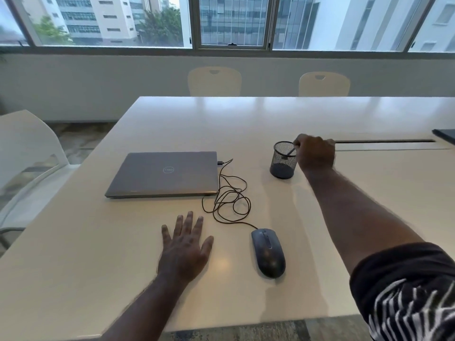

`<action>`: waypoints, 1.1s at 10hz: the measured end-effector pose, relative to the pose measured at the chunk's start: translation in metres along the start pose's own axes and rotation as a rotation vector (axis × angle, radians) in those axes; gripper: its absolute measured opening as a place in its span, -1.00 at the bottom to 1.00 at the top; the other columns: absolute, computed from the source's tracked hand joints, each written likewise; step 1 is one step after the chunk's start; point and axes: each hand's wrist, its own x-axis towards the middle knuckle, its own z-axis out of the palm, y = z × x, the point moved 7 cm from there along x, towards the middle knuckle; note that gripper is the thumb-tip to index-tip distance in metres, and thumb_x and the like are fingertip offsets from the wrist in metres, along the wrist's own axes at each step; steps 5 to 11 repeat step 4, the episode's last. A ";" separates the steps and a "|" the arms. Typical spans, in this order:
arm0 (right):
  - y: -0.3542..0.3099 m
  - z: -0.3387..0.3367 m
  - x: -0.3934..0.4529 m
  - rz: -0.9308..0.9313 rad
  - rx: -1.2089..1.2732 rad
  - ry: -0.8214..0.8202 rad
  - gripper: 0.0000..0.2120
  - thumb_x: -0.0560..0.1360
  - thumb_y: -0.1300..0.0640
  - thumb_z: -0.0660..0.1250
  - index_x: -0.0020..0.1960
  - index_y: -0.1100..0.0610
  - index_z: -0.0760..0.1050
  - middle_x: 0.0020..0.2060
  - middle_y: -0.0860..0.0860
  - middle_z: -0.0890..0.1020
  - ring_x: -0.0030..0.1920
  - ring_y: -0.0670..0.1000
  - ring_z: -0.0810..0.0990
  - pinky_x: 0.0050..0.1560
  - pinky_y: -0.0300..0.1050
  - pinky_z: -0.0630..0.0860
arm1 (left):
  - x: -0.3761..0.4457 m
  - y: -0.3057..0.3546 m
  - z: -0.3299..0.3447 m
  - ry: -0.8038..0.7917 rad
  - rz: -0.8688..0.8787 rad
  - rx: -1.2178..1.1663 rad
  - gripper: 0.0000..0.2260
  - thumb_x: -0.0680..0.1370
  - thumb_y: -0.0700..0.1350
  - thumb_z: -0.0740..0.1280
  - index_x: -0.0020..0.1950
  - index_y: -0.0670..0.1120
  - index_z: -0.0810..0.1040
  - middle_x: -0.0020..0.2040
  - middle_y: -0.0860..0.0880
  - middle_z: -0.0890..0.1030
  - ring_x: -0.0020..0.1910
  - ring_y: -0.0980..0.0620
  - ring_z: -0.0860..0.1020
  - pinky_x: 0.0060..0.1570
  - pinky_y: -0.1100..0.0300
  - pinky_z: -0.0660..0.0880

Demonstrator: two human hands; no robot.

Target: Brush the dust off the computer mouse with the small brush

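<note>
A dark wired computer mouse [268,252] lies on the white table [98,267] near the front edge, its cable looping back to a laptop. A black mesh pen cup [283,160] stands further back. My right hand [315,153] is at the cup's right rim, fingers pinched on a thin dark handle, the small brush [291,151], which slants down into the cup. Its bristle end is hidden by the mesh. My left hand [186,244] lies flat on the table left of the mouse, fingers spread, holding nothing.
A closed grey laptop [165,174] sits left of the cup, with the tangled mouse cable [229,198] beside it. A cable slot [384,141] runs along the table at right. Two chairs [214,81] stand behind the table, and another white chair [27,153] at left.
</note>
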 end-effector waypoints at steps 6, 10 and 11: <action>-0.004 -0.013 -0.014 -0.023 0.105 -0.033 -0.75 0.50 0.02 0.34 0.16 0.03 0.60 0.00 0.18 0.67 0.06 0.22 0.62 0.13 0.06 0.38 | -0.002 0.006 -0.005 -0.030 0.012 0.004 -0.38 0.63 0.27 -0.09 0.64 0.07 -0.08 0.65 0.00 -0.14 0.61 -0.03 -0.20 0.51 -0.21 -0.29; -0.004 -0.013 -0.014 -0.023 0.105 -0.033 -0.75 0.50 0.02 0.34 0.16 0.03 0.60 0.00 0.18 0.67 0.06 0.22 0.62 0.13 0.06 0.38 | -0.002 0.006 -0.005 -0.030 0.012 0.004 -0.38 0.63 0.27 -0.09 0.64 0.07 -0.08 0.65 0.00 -0.14 0.61 -0.03 -0.20 0.51 -0.21 -0.29; -0.004 -0.013 -0.014 -0.023 0.105 -0.033 -0.75 0.50 0.02 0.34 0.16 0.03 0.60 0.00 0.18 0.67 0.06 0.22 0.62 0.13 0.06 0.38 | -0.002 0.006 -0.005 -0.030 0.012 0.004 -0.38 0.63 0.27 -0.09 0.64 0.07 -0.08 0.65 0.00 -0.14 0.61 -0.03 -0.20 0.51 -0.21 -0.29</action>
